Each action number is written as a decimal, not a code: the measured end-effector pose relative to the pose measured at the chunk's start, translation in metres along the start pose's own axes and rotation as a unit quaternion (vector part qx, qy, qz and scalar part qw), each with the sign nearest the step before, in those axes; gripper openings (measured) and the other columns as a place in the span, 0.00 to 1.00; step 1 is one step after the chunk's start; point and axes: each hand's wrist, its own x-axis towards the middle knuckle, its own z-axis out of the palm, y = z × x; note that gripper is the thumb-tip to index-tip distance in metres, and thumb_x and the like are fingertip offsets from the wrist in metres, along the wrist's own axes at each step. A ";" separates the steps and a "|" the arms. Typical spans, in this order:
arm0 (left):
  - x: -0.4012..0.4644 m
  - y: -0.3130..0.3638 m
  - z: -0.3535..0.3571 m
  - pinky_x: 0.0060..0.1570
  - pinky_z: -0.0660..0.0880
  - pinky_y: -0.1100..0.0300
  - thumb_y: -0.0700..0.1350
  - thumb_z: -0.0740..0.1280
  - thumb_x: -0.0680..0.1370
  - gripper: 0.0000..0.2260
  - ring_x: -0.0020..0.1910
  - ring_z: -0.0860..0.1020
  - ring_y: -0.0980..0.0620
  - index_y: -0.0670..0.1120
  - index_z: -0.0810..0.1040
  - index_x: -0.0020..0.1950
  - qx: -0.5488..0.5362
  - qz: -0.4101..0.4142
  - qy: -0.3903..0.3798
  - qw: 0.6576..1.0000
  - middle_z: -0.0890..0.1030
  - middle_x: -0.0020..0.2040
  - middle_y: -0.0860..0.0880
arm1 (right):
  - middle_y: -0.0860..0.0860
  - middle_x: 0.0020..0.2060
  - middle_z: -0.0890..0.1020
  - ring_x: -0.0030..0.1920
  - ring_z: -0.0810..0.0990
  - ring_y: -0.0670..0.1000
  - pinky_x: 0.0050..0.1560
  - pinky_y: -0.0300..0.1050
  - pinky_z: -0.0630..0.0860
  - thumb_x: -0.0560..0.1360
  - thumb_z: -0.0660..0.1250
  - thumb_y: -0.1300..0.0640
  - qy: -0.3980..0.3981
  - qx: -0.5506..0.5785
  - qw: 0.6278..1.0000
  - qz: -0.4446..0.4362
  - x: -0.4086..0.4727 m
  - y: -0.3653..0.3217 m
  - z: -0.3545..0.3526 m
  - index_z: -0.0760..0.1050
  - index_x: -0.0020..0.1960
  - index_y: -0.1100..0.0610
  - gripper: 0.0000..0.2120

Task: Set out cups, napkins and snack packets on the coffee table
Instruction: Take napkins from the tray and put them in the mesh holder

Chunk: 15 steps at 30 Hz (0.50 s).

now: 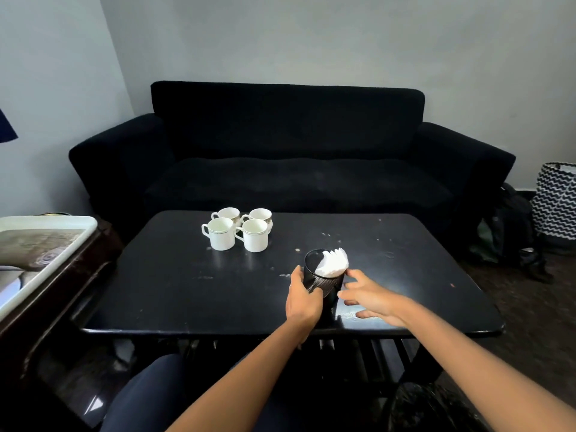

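Several white cups (237, 229) stand in a tight cluster at the back left of the black coffee table (174, 282). Nearer the front stands a black mesh holder (324, 275) with white napkins (332, 262) sticking out of its top. My left hand (303, 297) grips the holder's left side, thumb and fingers curled round it. My right hand (372, 297) is beside the holder's right side with fingers spread, the fingertips at its wall. No snack packets are in view.
A black sofa (290, 157) stands behind the table. A side table on the left carries a white tray (40, 244). A zigzag-patterned basket (556, 201) and a dark backpack (511, 226) sit on the floor at the right.
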 end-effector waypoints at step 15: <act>0.009 -0.032 -0.021 0.65 0.66 0.55 0.39 0.58 0.76 0.25 0.65 0.73 0.48 0.51 0.60 0.72 0.138 0.039 -0.049 0.988 0.73 0.67 0.51 | 0.56 0.65 0.72 0.62 0.74 0.58 0.62 0.54 0.71 0.74 0.68 0.56 0.241 -0.017 0.969 -0.054 0.051 0.017 0.060 0.58 0.67 0.60 0.27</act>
